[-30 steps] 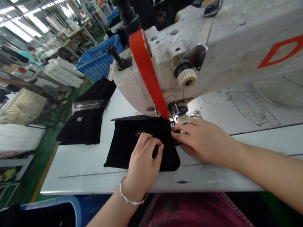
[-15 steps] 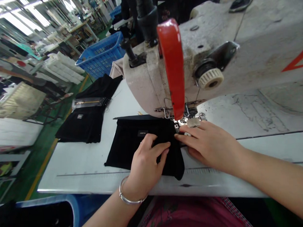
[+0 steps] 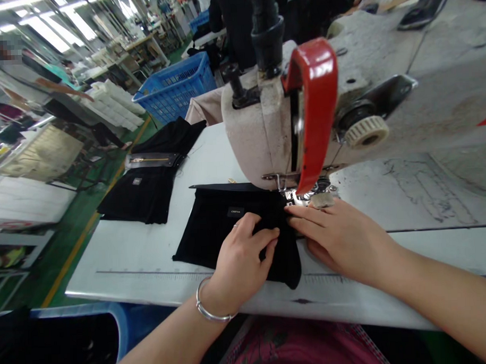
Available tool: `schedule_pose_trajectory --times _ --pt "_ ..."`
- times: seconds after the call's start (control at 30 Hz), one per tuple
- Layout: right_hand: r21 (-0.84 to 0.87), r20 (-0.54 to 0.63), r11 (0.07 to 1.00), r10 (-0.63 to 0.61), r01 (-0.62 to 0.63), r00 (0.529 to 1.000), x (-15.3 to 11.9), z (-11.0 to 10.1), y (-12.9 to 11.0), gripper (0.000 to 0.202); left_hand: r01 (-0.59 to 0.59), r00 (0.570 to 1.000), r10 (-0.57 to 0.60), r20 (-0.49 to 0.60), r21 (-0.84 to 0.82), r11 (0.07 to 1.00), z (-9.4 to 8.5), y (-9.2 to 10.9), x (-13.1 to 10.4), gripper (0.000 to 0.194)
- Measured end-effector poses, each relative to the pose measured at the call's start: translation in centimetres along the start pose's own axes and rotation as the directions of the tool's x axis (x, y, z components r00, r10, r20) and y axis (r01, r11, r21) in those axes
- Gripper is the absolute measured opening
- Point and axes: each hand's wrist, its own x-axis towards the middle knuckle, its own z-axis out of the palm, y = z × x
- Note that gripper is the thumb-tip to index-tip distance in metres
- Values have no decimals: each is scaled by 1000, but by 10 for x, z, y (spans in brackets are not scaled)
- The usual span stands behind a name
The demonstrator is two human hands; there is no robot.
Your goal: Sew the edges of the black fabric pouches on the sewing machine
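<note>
A black fabric piece (image 3: 213, 231), with a small dark label (image 3: 235, 212), lies flat under the head of a sewing machine (image 3: 257, 128). On top of it is my left hand (image 3: 243, 256), wearing a bracelet, its thumb and fingers drawn together in a pinch on the cloth. My right hand (image 3: 340, 229) lies flat at the cloth's right edge, fingers stretched out beside the presser foot (image 3: 293, 198). Those fingertips touch the edge; its thumb is partly hidden. A red curved guard (image 3: 320, 110) hangs in front of the needle area and hides the needle.
Left on the white table (image 3: 130, 284) lies another black fabric stack (image 3: 138, 199) with a zipper strip (image 3: 152, 160). A blue crate (image 3: 176, 86) stands behind, and a blue bin (image 3: 123, 329) of dark cloth sits below the front edge. A person (image 3: 64, 98) stands far left.
The view has shifted, so machine and table appear slightly farther right. Both hands keep nearly the same pose on the cloth. More of the person at far left shows.
</note>
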Motion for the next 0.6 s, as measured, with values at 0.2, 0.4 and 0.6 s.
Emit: schedule_pose_trajectory --times 0.2,0.4,0.6 --pt "10 -3 1000 -5 5 1000 -2 -1 1 34 -2 1000 2 -3 12 1000 1 1 2 23" --pt "128 -74 991 -38 47 997 -5 -6 2 24 34 999 -37 -31 -79 996 -1 1 2 23" --pt "192 -5 979 -69 69 998 -4 -5 -1 22 41 999 -40 4 -61 997 1 0 1 47"
